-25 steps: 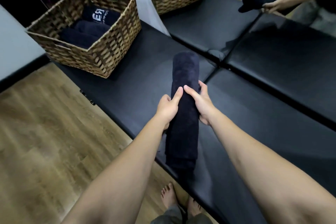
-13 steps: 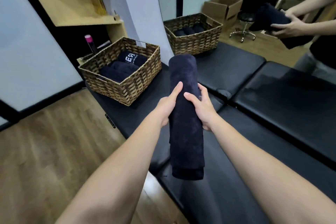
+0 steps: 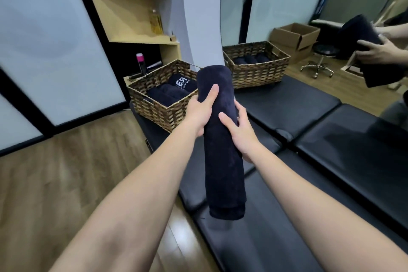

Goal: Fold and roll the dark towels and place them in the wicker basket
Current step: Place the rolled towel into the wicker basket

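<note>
A rolled dark towel is held up in the air above the black padded bench, its far end pointing at the wicker basket. My left hand grips the roll from the left with the thumb across its top. My right hand grips it from the right, fingers wrapped around the far side. The basket stands on the bench's far left corner and holds several rolled dark towels, one with white lettering.
A large mirror behind the bench reflects a second basket and a person holding a towel. A wooden shelf unit and a pink-capped bottle stand behind the basket. Wood floor lies to the left.
Both hands lifted the rolled towel off the bench and carried it up and toward the basket. The view tilted upward, showing more of the room.
</note>
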A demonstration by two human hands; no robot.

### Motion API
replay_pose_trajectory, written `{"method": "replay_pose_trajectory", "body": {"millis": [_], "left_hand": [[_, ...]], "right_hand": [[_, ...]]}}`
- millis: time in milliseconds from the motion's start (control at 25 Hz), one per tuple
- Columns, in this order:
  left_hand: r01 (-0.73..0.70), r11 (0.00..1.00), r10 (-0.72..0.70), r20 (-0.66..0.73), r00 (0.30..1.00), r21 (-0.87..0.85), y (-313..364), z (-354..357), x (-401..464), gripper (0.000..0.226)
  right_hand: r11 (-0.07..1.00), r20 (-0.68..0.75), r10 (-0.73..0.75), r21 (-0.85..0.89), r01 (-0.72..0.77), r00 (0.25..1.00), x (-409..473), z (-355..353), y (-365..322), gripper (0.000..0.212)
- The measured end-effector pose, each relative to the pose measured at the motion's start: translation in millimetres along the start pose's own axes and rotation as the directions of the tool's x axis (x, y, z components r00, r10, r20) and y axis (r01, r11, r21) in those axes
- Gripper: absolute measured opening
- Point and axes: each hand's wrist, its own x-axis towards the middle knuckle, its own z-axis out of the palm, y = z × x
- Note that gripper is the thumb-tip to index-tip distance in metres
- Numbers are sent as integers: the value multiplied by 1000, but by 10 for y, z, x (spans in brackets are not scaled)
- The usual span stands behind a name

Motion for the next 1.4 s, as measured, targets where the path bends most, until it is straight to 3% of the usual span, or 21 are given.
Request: {"method": "replay_pose_trajectory", "body": {"millis": [200,360,560,680,840,1120,1200,1320,1400], "left_hand": [[-61,996,53,-125,991,-62,188,-196,-54,54],[-105,991,89,-165,982,-86,362,-426,53,69],[-112,987,97,-123,988,-117,464,-677,282,69],[-80,993,74,-67,995,-88,536,-931,566,85],[-54,997,54,0,999,-55,780,-1331,1048,87],[-136,980,147,64,987,-148,1395,-2040,1720,71],[-139,978,148,47,988,-156,1494,-2214,1843,76],[-119,977,123,9,992,-179,1490,-2416,2023,75],[-81,976,81,-8,997,-202,1402,-2513,2137,82]], "right_hand": [[993,154,107,28,-113,982,-123,125,-38,69],[981,268,185,11,-195,945,-156,228,-16,70],[978,264,202,2,-209,943,114,497,-47,76],[977,240,210,-30,-209,948,364,686,-26,65],[981,210,195,-68,-184,958,824,989,-83,46],[942,149,-26,-328,75,988,1838,1553,-485,81],[922,143,-57,-372,107,988,2036,1730,-494,85],[910,156,-40,-402,100,987,2268,1968,-417,80],[904,168,-10,-420,81,986,2372,2040,-309,65]]}}
